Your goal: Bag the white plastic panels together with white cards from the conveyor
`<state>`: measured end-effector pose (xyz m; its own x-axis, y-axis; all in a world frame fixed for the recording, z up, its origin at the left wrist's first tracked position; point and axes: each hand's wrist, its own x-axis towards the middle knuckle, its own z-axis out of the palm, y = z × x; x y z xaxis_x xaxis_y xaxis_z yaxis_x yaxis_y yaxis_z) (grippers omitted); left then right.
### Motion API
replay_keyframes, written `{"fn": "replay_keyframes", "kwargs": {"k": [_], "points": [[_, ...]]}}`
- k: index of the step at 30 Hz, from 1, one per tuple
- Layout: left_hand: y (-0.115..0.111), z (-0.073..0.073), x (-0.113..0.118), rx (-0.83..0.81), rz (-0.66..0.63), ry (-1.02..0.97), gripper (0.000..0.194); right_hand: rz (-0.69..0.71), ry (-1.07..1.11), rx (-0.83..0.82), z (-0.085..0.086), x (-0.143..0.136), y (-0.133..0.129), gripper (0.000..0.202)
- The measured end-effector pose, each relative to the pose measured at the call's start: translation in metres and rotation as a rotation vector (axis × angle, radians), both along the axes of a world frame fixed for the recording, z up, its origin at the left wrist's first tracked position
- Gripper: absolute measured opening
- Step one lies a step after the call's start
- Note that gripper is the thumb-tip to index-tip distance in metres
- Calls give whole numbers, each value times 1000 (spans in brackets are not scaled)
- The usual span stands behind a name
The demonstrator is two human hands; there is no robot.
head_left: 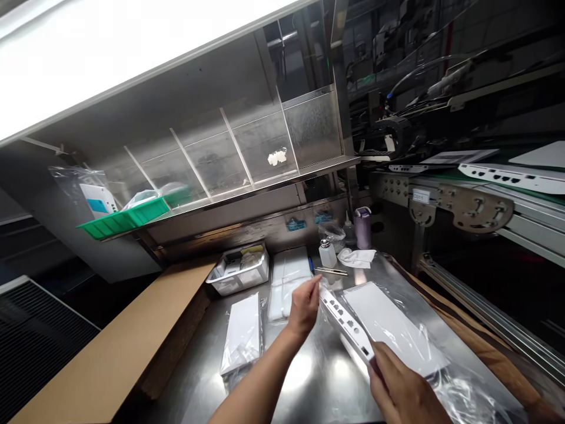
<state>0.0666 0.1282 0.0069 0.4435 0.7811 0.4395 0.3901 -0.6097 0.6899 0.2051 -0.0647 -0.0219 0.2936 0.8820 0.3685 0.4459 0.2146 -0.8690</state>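
Observation:
A long white plastic casing (346, 321), its edge cut with a row of port openings, is held tilted above the metal table. My right hand (404, 383) grips its near end. Closed in a pinch, my left hand (304, 306) is at the casing's far end, where some clear film shows; what its fingertips hold is hidden. Right of the casing, a white panel in a clear plastic bag (392, 324) lies on the table. Another bagged white piece (242, 327) lies to the left of my left hand, and a stack of clear bags (289, 277) lies behind it.
A grey bin (241, 271) stands at the back left, beside a cardboard box (132, 335). A pump bottle (327, 254), tweezers (331, 271), a white cloth (357, 258) and a purple container (362, 228) are at the back. A conveyor (529, 200) carrying white casings runs on the right.

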Motion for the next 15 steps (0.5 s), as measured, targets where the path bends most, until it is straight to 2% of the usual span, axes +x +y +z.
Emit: {"fn": "replay_keyframes", "kwargs": {"k": [3, 5, 9, 12, 15], "points": [[-24, -2, -2, 88, -138, 73, 40, -74, 105, -74, 2, 12, 3, 20], [-41, -6, -2, 115, -204, 117, 42, -132, 237, -124, 0, 17, 3, 25], [-83, -7, 5, 118, -318, 163, 44, -90, 501, -169, -9, 13, 2, 34], [-121, -3, 21, -2, -408, 170, 46, -50, 663, -207, -16, 10, 3, 35], [-158, -8, 43, -206, -406, 166, 45, -88, 827, -252, -22, 14, 3, 36]]}}
